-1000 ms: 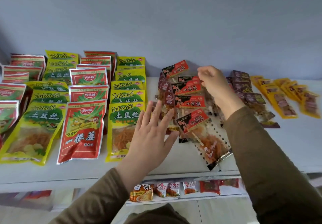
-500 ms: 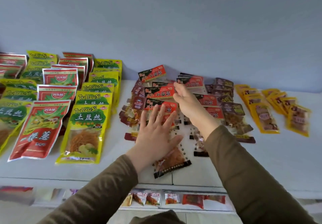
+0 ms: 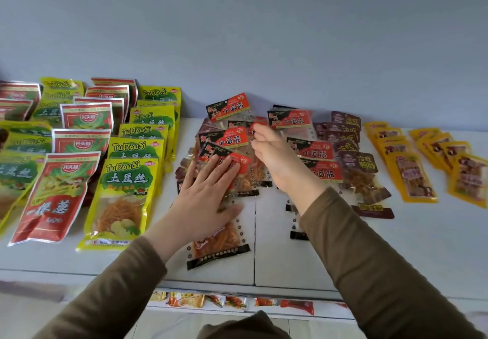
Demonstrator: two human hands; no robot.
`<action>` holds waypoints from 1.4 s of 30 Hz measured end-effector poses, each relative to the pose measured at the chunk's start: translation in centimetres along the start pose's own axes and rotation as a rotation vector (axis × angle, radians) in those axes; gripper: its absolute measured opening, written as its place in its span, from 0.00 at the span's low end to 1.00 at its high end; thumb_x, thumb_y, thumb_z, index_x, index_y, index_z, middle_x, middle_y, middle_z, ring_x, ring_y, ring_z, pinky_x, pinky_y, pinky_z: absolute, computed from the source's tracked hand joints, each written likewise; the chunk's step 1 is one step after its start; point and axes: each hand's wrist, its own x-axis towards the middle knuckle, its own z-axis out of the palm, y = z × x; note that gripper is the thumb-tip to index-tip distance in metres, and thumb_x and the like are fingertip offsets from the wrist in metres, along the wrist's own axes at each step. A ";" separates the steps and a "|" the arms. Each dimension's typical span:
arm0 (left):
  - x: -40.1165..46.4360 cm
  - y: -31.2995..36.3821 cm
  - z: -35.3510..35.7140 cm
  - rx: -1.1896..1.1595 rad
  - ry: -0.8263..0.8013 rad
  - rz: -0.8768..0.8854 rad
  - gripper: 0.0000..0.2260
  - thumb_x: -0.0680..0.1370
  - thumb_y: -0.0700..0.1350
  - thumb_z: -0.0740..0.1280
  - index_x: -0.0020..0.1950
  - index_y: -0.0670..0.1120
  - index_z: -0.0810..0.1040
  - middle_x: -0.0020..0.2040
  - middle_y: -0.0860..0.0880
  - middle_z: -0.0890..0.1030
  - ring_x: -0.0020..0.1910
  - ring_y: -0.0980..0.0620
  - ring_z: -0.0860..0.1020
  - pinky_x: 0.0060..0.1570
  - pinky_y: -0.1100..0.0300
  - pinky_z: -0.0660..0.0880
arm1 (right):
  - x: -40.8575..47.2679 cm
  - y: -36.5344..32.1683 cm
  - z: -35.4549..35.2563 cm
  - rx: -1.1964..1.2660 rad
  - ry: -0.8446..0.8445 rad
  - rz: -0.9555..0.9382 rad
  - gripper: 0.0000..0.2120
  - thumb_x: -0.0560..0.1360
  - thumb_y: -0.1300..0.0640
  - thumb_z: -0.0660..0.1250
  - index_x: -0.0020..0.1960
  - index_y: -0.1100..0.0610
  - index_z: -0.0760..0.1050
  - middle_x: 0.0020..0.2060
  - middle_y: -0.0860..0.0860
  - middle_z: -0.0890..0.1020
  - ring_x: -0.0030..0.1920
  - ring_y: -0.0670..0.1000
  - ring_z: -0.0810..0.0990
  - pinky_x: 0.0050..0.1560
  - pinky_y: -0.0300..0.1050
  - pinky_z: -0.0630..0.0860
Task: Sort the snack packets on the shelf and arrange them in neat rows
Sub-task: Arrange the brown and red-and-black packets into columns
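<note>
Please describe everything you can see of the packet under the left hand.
The packet is a clear, glossy plastic pouch with a black strip along its bottom edge and small dots down its sides, holding orange strips. It lies flat and slightly tilted near the shelf front. The left hand, fingers straight, presses on its upper part.

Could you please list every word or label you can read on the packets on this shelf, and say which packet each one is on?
"TuDouSi" and "土豆丝": yellow-green packets.
"一根葱": front red packet; its logo is too blurred to read.
"小面筋": red-and-black header cards; their small print is too small to read.
Brown packets and orange packets: too blurred to read.
</note>
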 end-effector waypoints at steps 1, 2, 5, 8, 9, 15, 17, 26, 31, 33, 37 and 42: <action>0.1 0.1 0.1 -0.008 -0.001 0.002 0.37 0.81 0.67 0.57 0.84 0.60 0.42 0.84 0.58 0.41 0.81 0.54 0.33 0.78 0.46 0.30 | 0.1 -0.1 0.1 -0.022 0.032 -0.009 0.26 0.84 0.63 0.57 0.81 0.53 0.59 0.78 0.53 0.64 0.72 0.48 0.69 0.71 0.43 0.68; 0.2 0.2 0.1 -0.011 -0.002 0.004 0.36 0.81 0.66 0.57 0.84 0.60 0.42 0.84 0.58 0.41 0.81 0.54 0.33 0.78 0.48 0.29 | 0.1 -0.1 0.0 -0.035 0.062 -0.013 0.25 0.84 0.63 0.57 0.80 0.53 0.60 0.77 0.52 0.65 0.67 0.46 0.72 0.64 0.37 0.71; 0.1 0.6 0.5 0.002 0.022 -0.005 0.35 0.82 0.65 0.55 0.84 0.61 0.42 0.84 0.56 0.41 0.82 0.53 0.33 0.79 0.48 0.30 | 0.4 0.2 -0.2 -0.057 0.148 -0.014 0.25 0.85 0.62 0.56 0.80 0.49 0.60 0.78 0.48 0.65 0.63 0.52 0.76 0.63 0.43 0.75; -0.1 1.0 0.7 0.001 0.039 -0.016 0.34 0.82 0.65 0.54 0.84 0.61 0.43 0.85 0.55 0.44 0.83 0.52 0.36 0.80 0.45 0.35 | 0.5 0.6 -0.2 -0.083 0.213 -0.015 0.25 0.85 0.60 0.57 0.80 0.47 0.60 0.78 0.46 0.63 0.65 0.54 0.71 0.63 0.51 0.71; -0.2 1.2 0.7 -0.002 0.039 -0.017 0.34 0.81 0.66 0.54 0.84 0.61 0.43 0.85 0.55 0.45 0.83 0.51 0.38 0.80 0.45 0.36 | 0.5 0.8 -0.2 -0.091 0.226 -0.016 0.25 0.85 0.59 0.57 0.79 0.46 0.60 0.78 0.46 0.64 0.65 0.54 0.71 0.63 0.51 0.71; -0.1 2.3 0.9 -0.021 0.056 0.040 0.34 0.81 0.67 0.53 0.84 0.61 0.45 0.85 0.55 0.50 0.83 0.50 0.44 0.81 0.44 0.41 | 1.3 1.6 0.5 -0.048 0.261 -0.049 0.27 0.83 0.57 0.61 0.80 0.48 0.58 0.75 0.47 0.68 0.54 0.38 0.77 0.43 0.33 0.73; 0.1 2.7 1.1 -0.036 0.071 0.047 0.33 0.80 0.67 0.51 0.84 0.60 0.47 0.85 0.55 0.51 0.83 0.50 0.44 0.81 0.44 0.41 | 1.4 1.8 0.7 -0.085 0.269 -0.057 0.32 0.81 0.51 0.66 0.80 0.48 0.57 0.73 0.45 0.69 0.62 0.45 0.78 0.56 0.47 0.80; 1.6 4.1 0.7 -0.448 0.288 0.137 0.19 0.78 0.44 0.60 0.69 0.42 0.69 0.70 0.46 0.69 0.70 0.45 0.66 0.72 0.46 0.63 | 2.3 1.6 0.5 -0.533 0.321 -0.139 0.38 0.80 0.56 0.69 0.81 0.52 0.49 0.63 0.56 0.79 0.41 0.47 0.77 0.35 0.36 0.72; 1.2 3.0 0.2 -0.126 0.433 -0.015 0.20 0.73 0.49 0.73 0.61 0.44 0.75 0.65 0.45 0.73 0.64 0.42 0.69 0.68 0.41 0.68 | 2.9 1.9 -0.5 -0.673 0.403 -0.228 0.32 0.81 0.62 0.64 0.80 0.52 0.54 0.47 0.52 0.81 0.30 0.44 0.74 0.26 0.38 0.67; 0.4 2.5 0.1 -0.056 0.410 -0.102 0.19 0.77 0.60 0.69 0.59 0.48 0.77 0.64 0.47 0.75 0.63 0.42 0.71 0.68 0.43 0.69 | 3.1 2.0 -1.0 -0.714 0.426 -0.247 0.32 0.81 0.63 0.65 0.80 0.52 0.55 0.41 0.49 0.76 0.30 0.45 0.75 0.26 0.39 0.68; -0.2 3.4 0.6 -0.100 0.194 -0.002 0.25 0.83 0.60 0.49 0.75 0.54 0.70 0.76 0.50 0.71 0.77 0.45 0.66 0.78 0.42 0.56 | 2.6 1.3 -1.9 -0.888 0.491 -0.298 0.34 0.79 0.65 0.66 0.80 0.57 0.55 0.52 0.53 0.79 0.45 0.49 0.78 0.42 0.40 0.74; 1.2 5.0 1.6 -0.081 0.084 0.097 0.27 0.85 0.61 0.45 0.84 0.55 0.51 0.85 0.50 0.50 0.84 0.49 0.44 0.82 0.44 0.44 | 0.4 -0.7 0.3 -1.147 0.650 -0.543 0.30 0.79 0.52 0.64 0.78 0.57 0.61 0.77 0.59 0.64 0.76 0.60 0.64 0.75 0.58 0.65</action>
